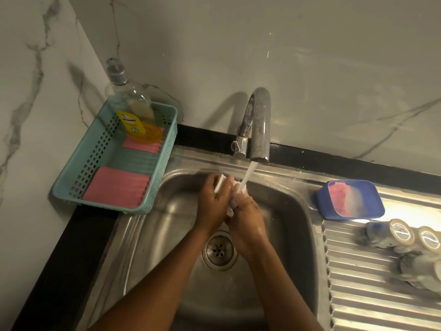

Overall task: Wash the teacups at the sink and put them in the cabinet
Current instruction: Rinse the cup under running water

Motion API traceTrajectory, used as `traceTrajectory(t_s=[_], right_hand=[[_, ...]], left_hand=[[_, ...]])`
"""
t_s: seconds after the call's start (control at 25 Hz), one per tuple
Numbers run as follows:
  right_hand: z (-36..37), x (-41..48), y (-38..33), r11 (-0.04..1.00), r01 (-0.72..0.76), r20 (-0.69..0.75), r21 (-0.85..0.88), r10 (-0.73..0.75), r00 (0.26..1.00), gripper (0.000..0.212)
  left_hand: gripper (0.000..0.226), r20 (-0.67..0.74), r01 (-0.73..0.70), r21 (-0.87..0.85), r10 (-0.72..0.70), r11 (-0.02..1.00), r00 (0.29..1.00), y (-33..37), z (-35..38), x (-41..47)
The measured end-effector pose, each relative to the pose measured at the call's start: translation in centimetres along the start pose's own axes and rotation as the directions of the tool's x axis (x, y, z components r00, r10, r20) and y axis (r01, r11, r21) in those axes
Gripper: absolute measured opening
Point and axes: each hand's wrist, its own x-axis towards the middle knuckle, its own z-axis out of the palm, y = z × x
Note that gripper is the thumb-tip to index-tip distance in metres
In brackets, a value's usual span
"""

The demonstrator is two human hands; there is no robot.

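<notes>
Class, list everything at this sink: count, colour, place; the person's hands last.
stainless steel sink: one, silver, centre
curved steel tap: one, silver, behind the sink
white teacup: one, white, blurred, held under the running tap
gold-rimmed teacups: at least three, pale, ribbed drainboard
blue plastic tub: one, blue, right of the sink
teal plastic basket: one, teal, left counter
pink pads: two, pink, inside the basket
clear soap bottle: one, yellow liquid, basket's far end
left hand, right hand: two, gripping the white teacup

Pretty dim overall, harsh glare on the drainboard (pixel 372 259) at right, cups (pixel 403 235) motion-blurred, wide-angle bending at the edges.
</notes>
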Motion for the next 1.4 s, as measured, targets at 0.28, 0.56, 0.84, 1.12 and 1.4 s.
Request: traceTrajectory(t_s=[0.28, 0.56, 0.84, 1.12, 1.4], right_hand=[[-5.5, 2.3, 1.5, 0.395, 0.458, 0.433, -0.796, -0.157, 0.888, 0.033], [0.4, 0.3, -0.6, 0.994, -0.054, 0.088, 0.093, 0.046, 0.995, 0.033], [-5.4, 0.7, 2.8, 0.272, 0.599, 0.523, -0.753, -0.305, 0.796, 0.030], [0.8, -0.1, -0.8, 0.999, -0.036, -0.037, 0.031, 0.037, 0.999, 0.020], [-4.6, 0.9, 3.4, 0.306, 0.477, 0.393, -0.824, -0.299, 0.870, 0.026]], left_hand=[[0.051, 0.131, 0.687, 0.231, -0.722, 0.689, 0.680, 1.6, -0.8, 2.0], [0.039, 0.041, 0.292, -0.327, -0.295, 0.899, 0.955, -0.9, -0.7, 0.9], [0.033, 0.088, 0.772, 0.099, -0.778, 0.628, 0.622, 1.6, -1.4, 1.5], [0.028, -0.009, 0.191, -0.197, -0.197, 0.962, 0.980, 0.2, 0.4, 0.2], [0.037, 0.072, 0.723, 0.189, -0.743, 0.665, 0.665, 2.2, -0.9, 1.6]])
